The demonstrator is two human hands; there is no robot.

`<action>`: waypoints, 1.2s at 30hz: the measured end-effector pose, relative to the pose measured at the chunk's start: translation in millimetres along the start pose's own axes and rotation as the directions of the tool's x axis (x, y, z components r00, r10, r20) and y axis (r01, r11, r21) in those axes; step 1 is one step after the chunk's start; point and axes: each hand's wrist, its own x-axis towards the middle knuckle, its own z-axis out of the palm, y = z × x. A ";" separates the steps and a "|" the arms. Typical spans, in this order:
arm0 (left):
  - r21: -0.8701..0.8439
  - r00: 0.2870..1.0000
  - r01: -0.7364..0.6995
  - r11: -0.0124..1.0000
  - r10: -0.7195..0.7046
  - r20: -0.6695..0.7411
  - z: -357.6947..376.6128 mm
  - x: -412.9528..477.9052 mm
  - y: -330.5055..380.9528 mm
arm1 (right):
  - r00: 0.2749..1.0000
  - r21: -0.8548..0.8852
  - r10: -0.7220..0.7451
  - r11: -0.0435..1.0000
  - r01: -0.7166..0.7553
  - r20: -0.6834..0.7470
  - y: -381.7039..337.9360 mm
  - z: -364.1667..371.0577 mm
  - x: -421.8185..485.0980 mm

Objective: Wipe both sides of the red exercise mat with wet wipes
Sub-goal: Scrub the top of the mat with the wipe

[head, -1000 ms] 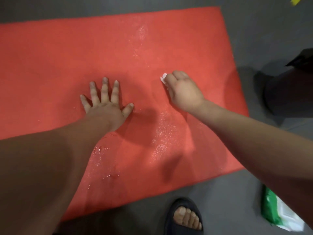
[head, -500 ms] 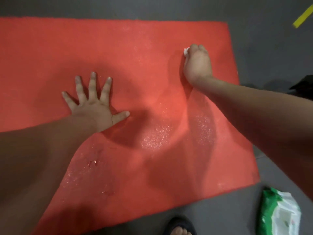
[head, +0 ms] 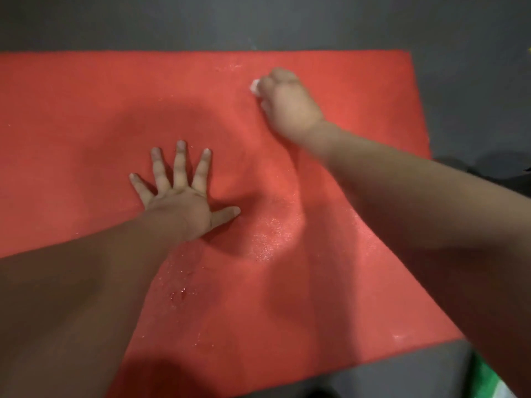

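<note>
On the grey floor [head: 201, 21], the red exercise mat [head: 86, 110] lies flat and unrolled. Its far edge, right edge and near right corner are in view. It runs out of the frame on the left.

Left hand [head: 181, 202]: palm down near the middle of the mat, fingers straight and spread wide, thumb pointing right. It presses flat on the surface and holds nothing.

Right hand [head: 287, 107]: near the far right corner of the mat, well apart from the left hand. The fingers are curled into a fist around a white wet wipe [head: 254, 87]. Only a small part of the wipe shows, at the left side of the fist, against the mat. This hand appears slightly blurred.

Surface condition: a glistening wet patch [head: 267, 234] lies between the two forearms, just right of the left thumb. A few droplets [head: 179, 295] sit closer to the near edge, beside the left forearm.

A green-and-white packet [head: 485, 380] lies on the floor just off the near right corner of the mat. It is partly hidden by the right forearm and cut off by the frame.
</note>
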 end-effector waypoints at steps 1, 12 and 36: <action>0.004 1.000 0.001 1.000 -0.001 0.008 -0.1 0.5 0.0 | 0.993 -0.053 0.114 0.992 -0.116 -0.044 26.1 -4.1 0.5; 0.032 0.998 0.036 0.999 -0.038 0.040 -6.7 -2.6 6.2 | 0.948 0.001 0.291 0.956 -0.293 -0.128 -46.5 24.6 32.1; 0.003 0.998 -0.015 1.000 0.015 0.058 -5.6 -0.4 -0.5 | 0.990 -0.031 0.128 0.991 -0.131 -0.062 -2.1 -1.5 59.0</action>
